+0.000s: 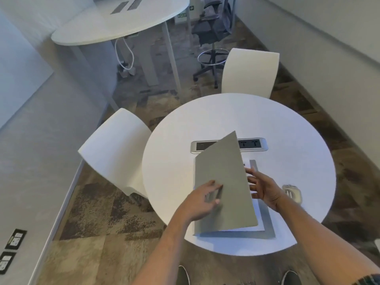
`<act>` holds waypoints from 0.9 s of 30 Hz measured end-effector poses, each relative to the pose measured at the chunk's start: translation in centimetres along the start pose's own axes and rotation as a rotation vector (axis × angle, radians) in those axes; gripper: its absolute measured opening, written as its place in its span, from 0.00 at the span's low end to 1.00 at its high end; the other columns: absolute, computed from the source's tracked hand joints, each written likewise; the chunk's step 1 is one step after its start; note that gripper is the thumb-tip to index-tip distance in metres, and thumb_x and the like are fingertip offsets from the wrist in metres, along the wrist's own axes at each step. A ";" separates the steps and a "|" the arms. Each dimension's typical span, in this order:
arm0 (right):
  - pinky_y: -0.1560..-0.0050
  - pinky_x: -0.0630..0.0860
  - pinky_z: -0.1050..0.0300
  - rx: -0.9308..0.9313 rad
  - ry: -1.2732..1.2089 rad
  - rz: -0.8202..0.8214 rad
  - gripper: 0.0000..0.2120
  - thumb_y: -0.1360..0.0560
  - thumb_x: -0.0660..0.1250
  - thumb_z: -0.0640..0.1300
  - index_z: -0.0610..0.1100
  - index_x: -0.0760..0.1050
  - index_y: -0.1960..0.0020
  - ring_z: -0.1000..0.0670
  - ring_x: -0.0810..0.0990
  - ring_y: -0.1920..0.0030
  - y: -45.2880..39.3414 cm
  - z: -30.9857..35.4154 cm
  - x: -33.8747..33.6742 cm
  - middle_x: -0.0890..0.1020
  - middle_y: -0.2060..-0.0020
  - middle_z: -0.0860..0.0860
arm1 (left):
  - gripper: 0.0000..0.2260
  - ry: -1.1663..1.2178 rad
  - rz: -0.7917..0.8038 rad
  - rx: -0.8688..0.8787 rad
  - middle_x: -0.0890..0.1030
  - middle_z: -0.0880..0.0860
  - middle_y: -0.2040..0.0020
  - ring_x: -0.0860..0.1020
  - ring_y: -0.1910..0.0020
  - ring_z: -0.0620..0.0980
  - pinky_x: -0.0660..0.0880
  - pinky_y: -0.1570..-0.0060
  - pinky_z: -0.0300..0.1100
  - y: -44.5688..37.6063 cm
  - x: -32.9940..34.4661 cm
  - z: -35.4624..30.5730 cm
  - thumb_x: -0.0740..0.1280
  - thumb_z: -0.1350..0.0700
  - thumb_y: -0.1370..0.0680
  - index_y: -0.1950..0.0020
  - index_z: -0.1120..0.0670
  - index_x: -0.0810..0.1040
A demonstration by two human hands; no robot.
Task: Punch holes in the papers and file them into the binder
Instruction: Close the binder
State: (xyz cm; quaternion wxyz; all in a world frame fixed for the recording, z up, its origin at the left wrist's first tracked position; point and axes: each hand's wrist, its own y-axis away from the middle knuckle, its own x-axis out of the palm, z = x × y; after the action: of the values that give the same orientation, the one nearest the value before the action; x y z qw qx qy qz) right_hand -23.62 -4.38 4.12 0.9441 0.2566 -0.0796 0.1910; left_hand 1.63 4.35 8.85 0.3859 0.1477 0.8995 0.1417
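Observation:
A grey binder lies on the round white table (226,120). Its front cover (224,182) is tilted up, half raised over the back cover (267,225). White papers (258,221) show inside, under the raised cover. My left hand (202,199) grips the cover's left part, thumb on top. My right hand (265,187) is at the cover's right edge with fingers spread, touching the inside. A small silver hole punch (292,193) sits on the table just right of my right hand.
A power socket strip (255,144) is set into the table behind the binder. Two white chairs (117,151) (249,73) stand at the left and far side. A second white table and a dark office chair are further back. My shoes show below.

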 end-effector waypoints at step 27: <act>0.20 0.56 0.48 0.187 1.481 -0.202 0.38 0.18 0.56 0.63 0.53 0.43 0.16 0.45 0.46 0.17 0.7 -9.7 -1.6 0.44 0.16 0.49 | 0.54 -0.411 -0.069 -0.314 0.32 0.41 0.19 0.78 0.35 0.51 0.78 0.48 0.45 -2.2 8.6 4.5 0.72 0.32 0.31 0.18 0.43 0.40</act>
State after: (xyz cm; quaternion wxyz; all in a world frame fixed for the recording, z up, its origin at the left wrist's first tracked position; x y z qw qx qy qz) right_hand -24.81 0.66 -4.25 0.7382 0.1461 0.6164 0.2319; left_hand -1.08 6.21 -0.55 0.5833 0.0811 0.7738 0.2335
